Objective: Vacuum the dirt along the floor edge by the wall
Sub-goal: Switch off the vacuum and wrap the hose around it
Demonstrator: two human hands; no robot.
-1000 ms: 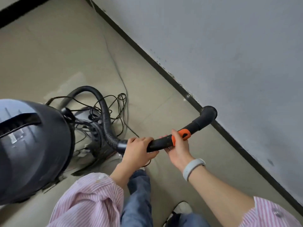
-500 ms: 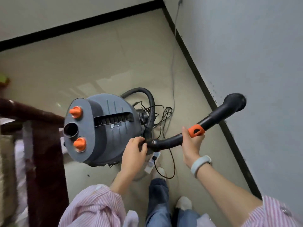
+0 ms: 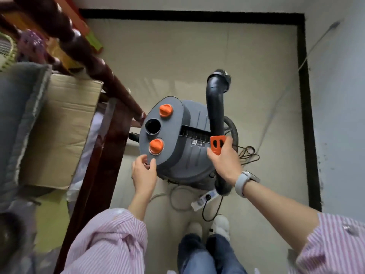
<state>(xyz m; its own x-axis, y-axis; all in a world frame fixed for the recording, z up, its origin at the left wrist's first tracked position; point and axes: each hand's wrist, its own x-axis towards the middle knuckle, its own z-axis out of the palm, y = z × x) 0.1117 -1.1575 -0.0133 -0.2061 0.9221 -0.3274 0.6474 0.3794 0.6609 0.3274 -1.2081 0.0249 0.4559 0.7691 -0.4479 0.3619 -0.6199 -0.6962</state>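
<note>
Letting go of the wand (image 3: 215, 115): left hand (image 3: 143, 173), gripping it half a second ago, now at 7 o'clock of the vacuum body (image 3: 177, 143), fingers loosely curled, thumb and forefinger tips against the lid rim just below the near orange knob (image 3: 156, 146). Holding nothing that can be made out. Right hand (image 3: 224, 157) alone carries the wand, clamped round it at the orange collar (image 3: 217, 144), watch (image 3: 245, 182) on the wrist. Wand swung from pointing at the right-hand wall to roughly 12 o'clock, nozzle (image 3: 220, 75) raised over the canister, well off the floor. View turned too: far corner and black skirting (image 3: 304, 115) along the 3 o'clock wall now in full sight, dark wooden frame (image 3: 102, 80) and cardboard box (image 3: 65, 123) at 9 o'clock. Power strip (image 3: 203, 199) with plug on the floor at 6 o'clock of the canister. Judgement: suction work paused, not begun along this edge; left hand likely going for a control or shifting the canister. Floor edge by the wall untouched by the nozzle at present.
</note>
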